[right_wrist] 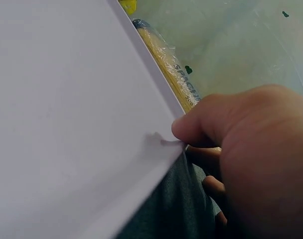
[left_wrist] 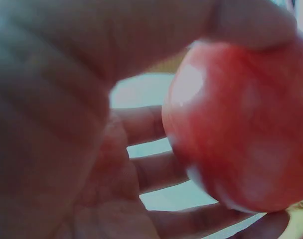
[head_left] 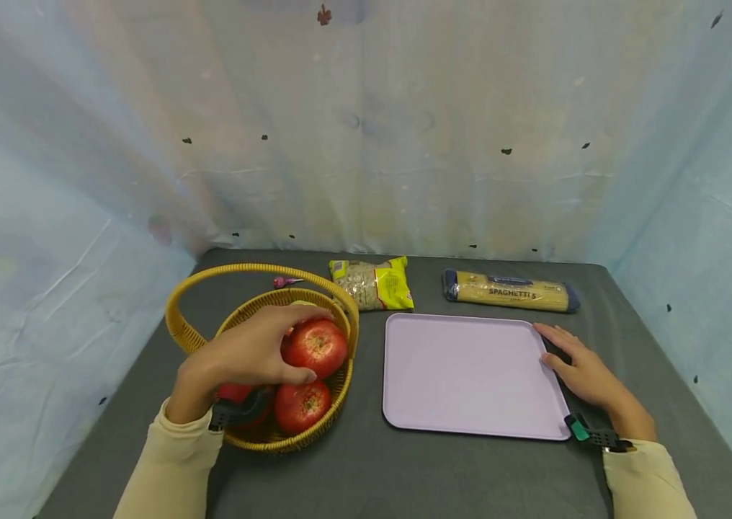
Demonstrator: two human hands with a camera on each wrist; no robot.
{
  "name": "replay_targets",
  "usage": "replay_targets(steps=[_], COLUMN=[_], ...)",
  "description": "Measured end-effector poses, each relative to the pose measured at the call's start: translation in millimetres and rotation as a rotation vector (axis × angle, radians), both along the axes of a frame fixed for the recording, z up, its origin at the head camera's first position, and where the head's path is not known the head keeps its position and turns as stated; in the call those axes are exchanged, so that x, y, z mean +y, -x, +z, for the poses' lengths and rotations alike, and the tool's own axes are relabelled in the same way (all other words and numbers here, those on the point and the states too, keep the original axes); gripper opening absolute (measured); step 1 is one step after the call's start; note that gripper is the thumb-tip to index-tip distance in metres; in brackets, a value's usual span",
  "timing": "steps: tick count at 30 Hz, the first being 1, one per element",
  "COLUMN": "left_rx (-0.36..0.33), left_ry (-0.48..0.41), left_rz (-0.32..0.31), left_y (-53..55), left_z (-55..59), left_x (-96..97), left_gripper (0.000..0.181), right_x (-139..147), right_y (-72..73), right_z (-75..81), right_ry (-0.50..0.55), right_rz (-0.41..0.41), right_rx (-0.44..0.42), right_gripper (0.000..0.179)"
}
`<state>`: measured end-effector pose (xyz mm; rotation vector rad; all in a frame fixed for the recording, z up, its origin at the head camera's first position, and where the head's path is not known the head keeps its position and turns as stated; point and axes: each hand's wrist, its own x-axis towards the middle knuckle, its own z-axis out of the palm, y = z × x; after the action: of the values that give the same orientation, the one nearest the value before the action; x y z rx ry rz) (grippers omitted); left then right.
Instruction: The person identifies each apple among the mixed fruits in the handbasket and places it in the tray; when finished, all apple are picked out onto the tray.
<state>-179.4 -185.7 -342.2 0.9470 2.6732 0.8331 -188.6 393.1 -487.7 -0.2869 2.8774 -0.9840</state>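
My left hand (head_left: 252,349) reaches into a yellow wicker basket (head_left: 288,441) and grips a large red apple (head_left: 319,347), thumb on the near side. In the left wrist view the fingers curl round the glossy apple (left_wrist: 241,129). Another red apple (head_left: 303,406) lies just in front of it in the basket, and more red fruit shows partly behind the wrist. At the right, my right hand (head_left: 583,371) pinches the far right corner of a flat lilac tray (head_left: 470,375). The right wrist view has the thumb over the tray's rim (right_wrist: 156,74) and the other fingers outside it.
Behind the basket lies a yellow and clear plastic bag (head_left: 372,284) of pale food. A spaghetti pack (head_left: 510,290) lies beyond the tray. A small pink-wrapped item (head_left: 283,282) shows behind the basket's tall arched handle (head_left: 246,267). Pale sheeting (head_left: 366,144) surrounds the grey table.
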Motion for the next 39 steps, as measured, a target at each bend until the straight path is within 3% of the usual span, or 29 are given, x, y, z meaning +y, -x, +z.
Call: replay_targets(steps=[6, 11, 14, 20, 25, 31, 36, 39], left_rx=[-0.059, -0.061, -0.045, -0.021, 0.013, -0.032, -0.055, -0.103], left_ry=[-0.075, -0.121, -0.14, -0.217, -0.237, -0.248, -0.306, -0.349], left_rz=[-0.142, -0.246, -0.285, -0.37, -0.357, -0.253, -0.18, -0.129], left_y=[-24.6, -40.6, -41.8, -30.9, -21.4, -10.8, 4.2, 13.6], left_z=[18.2, 25.2, 25.5, 19.3, 11.8, -2.2, -21.6, -36.4], left_x=[6.6, 28.9, 53.0, 113.0, 161.8, 208.3, 237.0, 251.5], left_gripper=[0.076, 0.073, 0.075, 0.075, 0.078, 0.079, 0.076, 0.076], right_x=[-1, -2, -1, 0, -1, -2, 0, 1], right_y=[-1.4, -0.8, -0.9, -0.6, -0.1, -1.7, -0.7, 0.4], right_z=[-2.3, -3.1, -1.8, 0.6, 0.1, -0.8, 0.1, 0.2], right_ry=[0.014, 0.017, 0.016, 0.018, 0.012, 0.025, 0.03, 0.031], right_rz=[-0.003, -0.011, -0.013, -0.011, -0.021, -0.02, -0.015, -0.007], right_rx=[0.023, 0.015, 0.005, 0.006, 0.009, 0.028, 0.027, 0.021], right_gripper=[0.063, 0.062, 0.063, 0.063, 0.062, 0.061, 0.061, 0.061])
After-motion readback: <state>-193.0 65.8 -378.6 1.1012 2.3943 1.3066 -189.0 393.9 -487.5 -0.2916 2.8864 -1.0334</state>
